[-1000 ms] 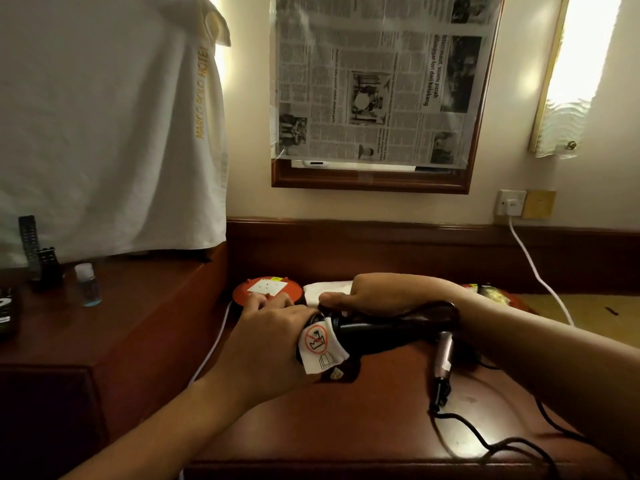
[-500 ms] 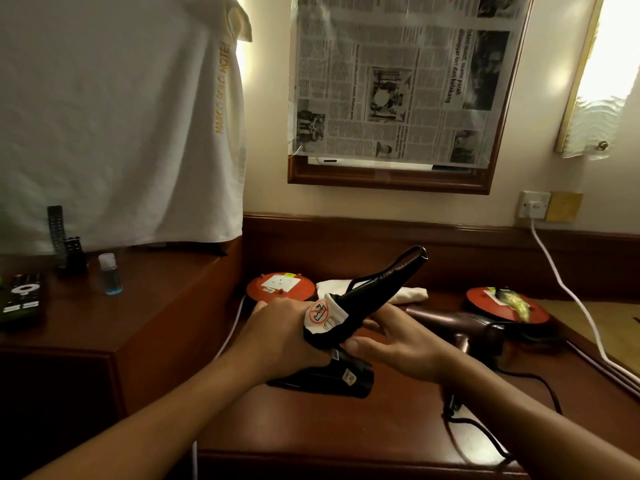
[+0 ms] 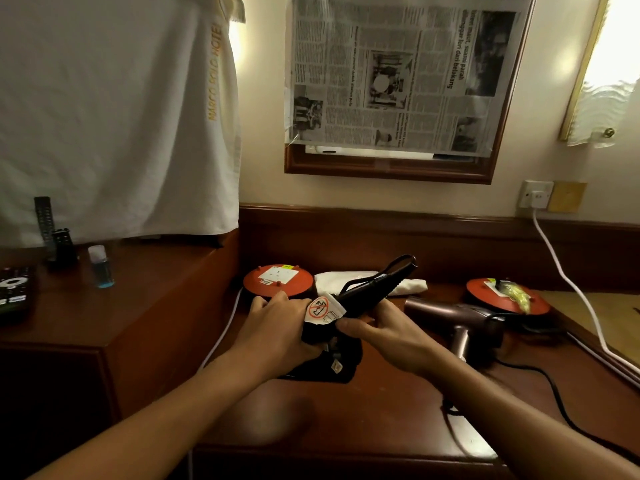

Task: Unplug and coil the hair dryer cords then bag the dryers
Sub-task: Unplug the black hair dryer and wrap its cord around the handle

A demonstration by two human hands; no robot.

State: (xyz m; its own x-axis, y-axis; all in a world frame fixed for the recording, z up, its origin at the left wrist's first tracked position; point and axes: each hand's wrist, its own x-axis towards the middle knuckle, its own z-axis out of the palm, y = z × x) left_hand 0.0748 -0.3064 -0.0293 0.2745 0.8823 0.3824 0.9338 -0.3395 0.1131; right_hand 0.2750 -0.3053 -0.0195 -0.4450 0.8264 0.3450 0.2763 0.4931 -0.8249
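A white towel [image 3: 114, 116] hangs over the raised left section of the wooden counter [image 3: 398, 403]. On the lower section, toward its back edge, a brown hair dryer [image 3: 457, 318] lies on its side, its black cord [image 3: 554, 393] trailing to the right front corner. Left of it, near the middle, a black hair dryer [image 3: 367, 296] is tilted up, its warning tag [image 3: 323, 310] showing. The left hand [image 3: 280, 336] grips its lower end with curled fingers. The right hand [image 3: 391, 336] pinches it just below the tag. Two red cord reels [image 3: 278, 280] sit along the back edge.
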